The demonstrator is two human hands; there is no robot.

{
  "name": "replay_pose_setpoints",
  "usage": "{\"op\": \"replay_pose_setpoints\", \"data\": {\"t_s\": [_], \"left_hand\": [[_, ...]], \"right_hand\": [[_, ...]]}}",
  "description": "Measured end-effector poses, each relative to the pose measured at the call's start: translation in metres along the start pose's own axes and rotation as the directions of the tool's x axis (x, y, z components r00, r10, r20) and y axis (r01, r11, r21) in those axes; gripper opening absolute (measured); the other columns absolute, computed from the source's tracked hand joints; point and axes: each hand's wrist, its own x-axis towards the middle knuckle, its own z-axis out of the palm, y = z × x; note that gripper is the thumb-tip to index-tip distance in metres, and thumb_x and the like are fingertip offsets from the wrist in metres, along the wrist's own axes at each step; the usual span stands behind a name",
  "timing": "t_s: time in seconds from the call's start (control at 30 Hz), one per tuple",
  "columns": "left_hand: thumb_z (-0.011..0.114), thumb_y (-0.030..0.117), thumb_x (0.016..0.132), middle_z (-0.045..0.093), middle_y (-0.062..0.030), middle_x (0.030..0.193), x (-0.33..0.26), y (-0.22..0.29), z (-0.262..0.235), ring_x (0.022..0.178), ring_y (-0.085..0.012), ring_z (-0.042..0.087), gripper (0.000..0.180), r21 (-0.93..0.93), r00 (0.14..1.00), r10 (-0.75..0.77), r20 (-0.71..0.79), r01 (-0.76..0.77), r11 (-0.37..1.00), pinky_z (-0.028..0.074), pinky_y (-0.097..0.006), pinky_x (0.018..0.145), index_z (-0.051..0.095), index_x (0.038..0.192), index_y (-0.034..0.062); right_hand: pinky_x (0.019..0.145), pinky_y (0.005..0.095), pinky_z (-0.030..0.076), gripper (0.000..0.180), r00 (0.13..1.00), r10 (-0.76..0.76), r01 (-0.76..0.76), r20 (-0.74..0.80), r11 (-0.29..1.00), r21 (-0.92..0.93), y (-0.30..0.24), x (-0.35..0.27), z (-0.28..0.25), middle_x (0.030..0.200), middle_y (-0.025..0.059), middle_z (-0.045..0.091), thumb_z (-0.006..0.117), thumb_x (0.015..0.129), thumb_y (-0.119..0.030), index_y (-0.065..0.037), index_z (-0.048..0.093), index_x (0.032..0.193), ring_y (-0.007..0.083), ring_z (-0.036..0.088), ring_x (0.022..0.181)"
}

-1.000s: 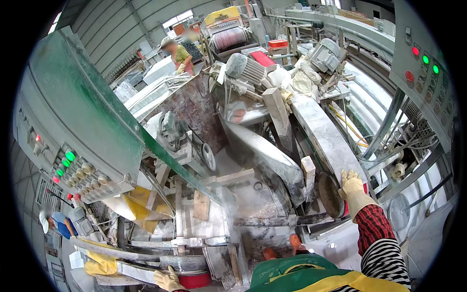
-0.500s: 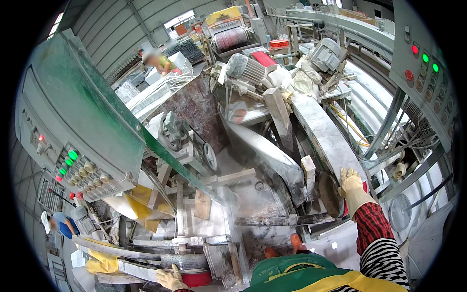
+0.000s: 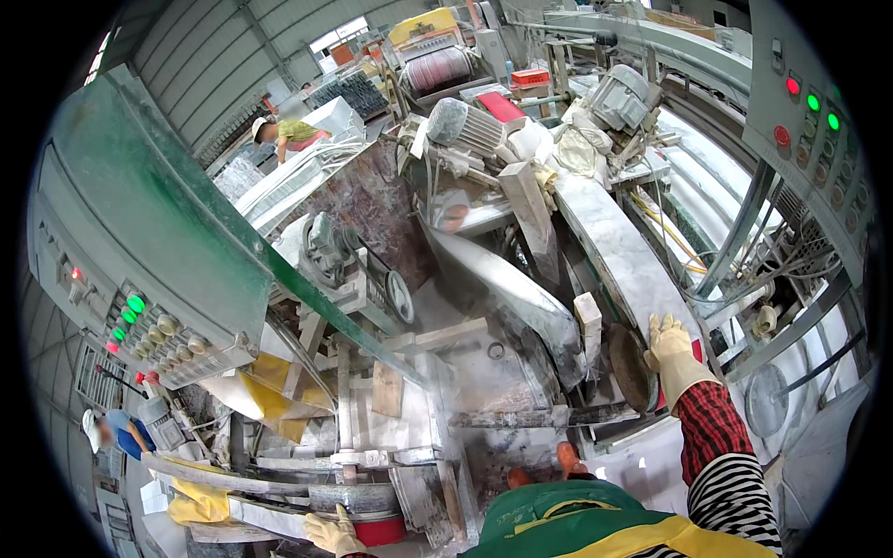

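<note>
My right hand (image 3: 675, 352), in a cream rubber glove, lies with its fingers stretched out over the near end of a long white dust-coated belt or slab (image 3: 619, 246). Just left of it stands a round brown-edged wheel (image 3: 630, 368), and a bit of red shows beside the palm. At the lower left my left hand (image 3: 335, 534), gloved alike, has its fingers spread at the end of a pale strip (image 3: 270, 518). It is beside a drum with a red lower part (image 3: 379, 530); whether it presses on the strip I cannot tell.
Control panels with lit buttons stand left (image 3: 153, 316) and right (image 3: 809, 130). A motor with a pulley wheel (image 3: 400, 296) sits centre-left, and a curved dusty guard (image 3: 512, 288) rises mid-frame. One co-worker (image 3: 296, 133) is far back, another (image 3: 116, 432) far left.
Both gloved hands keep nearly the same places; the left has shifted slightly right. The co-worker at the back now shows a cap and a lowered arm. The view has moved a little.
</note>
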Motion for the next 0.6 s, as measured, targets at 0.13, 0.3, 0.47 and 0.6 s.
{"op": "replay_pose_setpoints", "data": {"t_s": [0.13, 0.3, 0.47, 0.6], "left_hand": [[0.057, 0.069, 0.087, 0.033, -0.0299, 0.152, -0.002, -0.002, 0.006, 0.136, -0.0454, 0.037, 0.096, 0.009, 1.000, -0.014, -0.018, 0.014, 1.000, 0.029, -0.049, 0.115, 0.027, 0.151, 0.0042], [0.058, 0.066, 0.088, 0.034, -0.0299, 0.150, 0.007, -0.017, 0.033, 0.135, -0.0457, 0.038, 0.092, 0.027, 0.992, 0.036, -0.124, -0.033, 0.999, 0.030, -0.049, 0.114, 0.028, 0.150, 0.0035], [0.058, 0.063, 0.089, 0.038, -0.0293, 0.147, -0.015, -0.001, 0.005, 0.132, -0.0446, 0.041, 0.089, -0.018, 0.994, 0.037, -0.102, -0.039, 0.999, 0.032, -0.049, 0.113, 0.031, 0.147, 0.0020], [0.061, 0.061, 0.089, 0.045, -0.0257, 0.138, -0.006, -0.010, 0.008, 0.124, -0.0409, 0.048, 0.084, -0.067, 0.992, 0.091, -0.087, -0.097, 0.993, 0.036, -0.047, 0.108, 0.039, 0.143, 0.0010]], "right_hand": [[0.116, 0.0481, 0.030, 0.092, 0.999, 0.003, -0.003, -0.039, 1.000, -0.002, -0.008, -0.010, -0.006, 0.158, 0.0266, 0.029, 0.068, 0.084, -0.037, -0.010, 0.021, 0.159, 0.0419, 0.036, 0.142], [0.116, 0.0475, 0.030, 0.088, 0.997, 0.000, 0.003, -0.071, 0.999, 0.035, -0.005, 0.004, 0.004, 0.157, 0.0269, 0.030, 0.066, 0.085, -0.036, -0.013, 0.024, 0.158, 0.0426, 0.038, 0.140], [0.115, 0.0486, 0.031, 0.086, 0.993, -0.006, 0.006, -0.114, 1.000, 0.005, 0.001, 0.022, 0.028, 0.157, 0.0273, 0.031, 0.065, 0.086, -0.035, -0.013, 0.024, 0.158, 0.0430, 0.039, 0.139], [0.116, 0.0492, 0.031, 0.086, 0.999, -0.005, 0.005, -0.054, 1.000, -0.013, -0.011, -0.009, -0.011, 0.157, 0.0272, 0.030, 0.063, 0.087, -0.035, -0.010, 0.022, 0.158, 0.0425, 0.039, 0.140]]}}
